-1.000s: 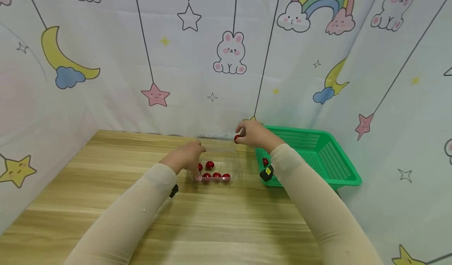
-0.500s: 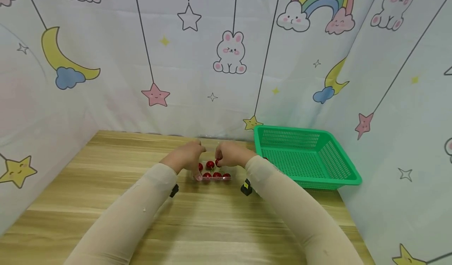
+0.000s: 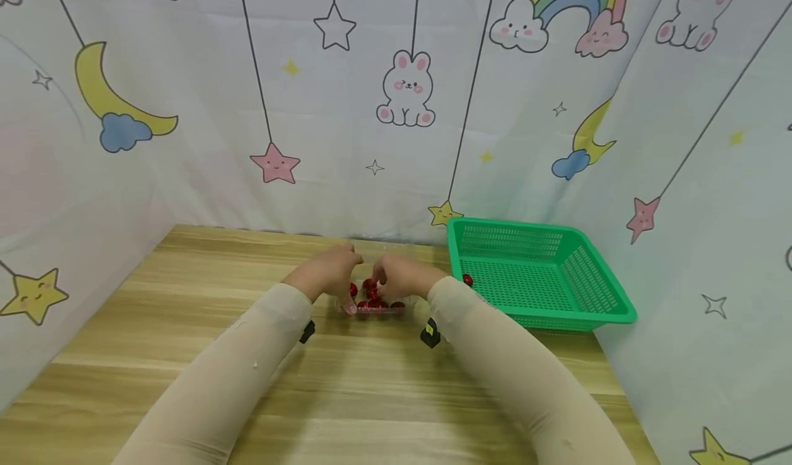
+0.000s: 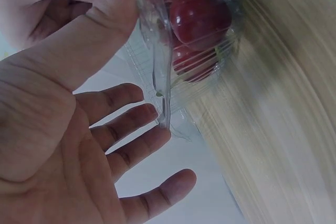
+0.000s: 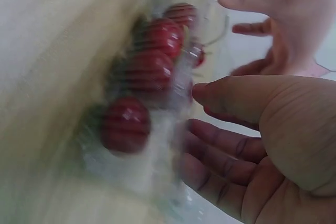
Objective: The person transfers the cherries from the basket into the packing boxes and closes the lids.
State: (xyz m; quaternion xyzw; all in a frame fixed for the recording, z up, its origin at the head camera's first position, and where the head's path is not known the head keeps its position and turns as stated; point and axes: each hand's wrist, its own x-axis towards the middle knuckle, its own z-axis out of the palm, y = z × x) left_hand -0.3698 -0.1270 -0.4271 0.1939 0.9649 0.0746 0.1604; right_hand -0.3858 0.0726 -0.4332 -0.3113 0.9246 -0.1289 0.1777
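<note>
A clear plastic box (image 4: pixel 161 61) with several red cherries (image 5: pixel 126 125) in it stands on the table near the back wall, its transparent lid raised behind. My left hand (image 3: pixel 328 270) holds the box's left end, thumb at the front and fingers toward the back; the left wrist view shows the fingers spread along the clear edge. Over the box's right part, my right hand (image 3: pixel 405 276) reaches down and pinches a cherry (image 3: pixel 372 294) at its fingertips, close among the others. Thumb and fingers partly hide this cherry in the right wrist view.
A green perforated basket (image 3: pixel 544 317) stands right of the box, with a cherry (image 3: pixel 467 280) by its left wall. Behind the wooden table (image 3: pixel 365 396) hangs a patterned white cloth (image 3: pixel 346 107).
My right hand has moved left from beside the basket to the box, bringing a cherry down among the others. The left hand has stayed at the box.
</note>
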